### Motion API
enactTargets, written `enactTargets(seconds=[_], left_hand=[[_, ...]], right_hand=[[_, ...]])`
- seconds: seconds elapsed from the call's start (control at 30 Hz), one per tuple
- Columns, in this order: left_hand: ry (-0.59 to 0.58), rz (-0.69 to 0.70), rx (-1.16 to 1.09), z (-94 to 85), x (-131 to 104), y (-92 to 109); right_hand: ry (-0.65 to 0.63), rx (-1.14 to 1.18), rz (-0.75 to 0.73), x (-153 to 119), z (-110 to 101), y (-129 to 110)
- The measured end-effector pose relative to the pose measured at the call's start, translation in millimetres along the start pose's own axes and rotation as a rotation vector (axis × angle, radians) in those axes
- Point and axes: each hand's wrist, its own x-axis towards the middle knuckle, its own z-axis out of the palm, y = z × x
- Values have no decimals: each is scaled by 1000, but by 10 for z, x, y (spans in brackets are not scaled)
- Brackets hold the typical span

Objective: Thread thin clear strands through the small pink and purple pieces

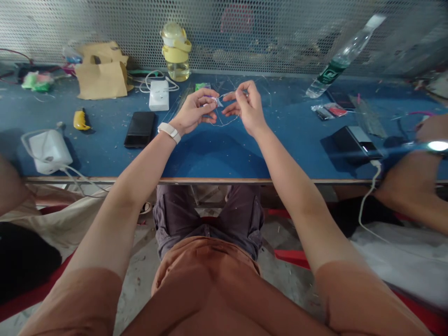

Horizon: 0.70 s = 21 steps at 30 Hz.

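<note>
Over the back middle of the blue table, my left hand [196, 109] pinches a small clear and purplish piece [217, 101] between thumb and fingers. To its right, my right hand [249, 106] has thumb and index finger closed on a thin, pale wire [229, 122], its other fingers bent toward the left hand. The wire hangs in a loose loop between both hands. What the small piece is exactly is too small to tell. Behind the left hand, a green packet [203, 86] lies on the table, with more thin strands around it.
On the blue table [217, 158] are a black box [140, 129], a white charger [159, 95], a yellow-lidded bottle [176, 52], a yellow cutter [81, 120] and a power bank [357, 143]. A water bottle [341, 60] leans at right. People sit on both sides.
</note>
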Motion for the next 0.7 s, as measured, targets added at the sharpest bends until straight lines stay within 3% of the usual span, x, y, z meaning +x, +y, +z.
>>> enactTargets(seconds=[0.3, 0.7], left_hand=[[16, 28, 20, 14, -6, 32], [72, 143, 49, 55, 71, -85]], right_hand=[[37, 12, 46, -46, 75, -118], [58, 24, 79, -22, 120, -63]])
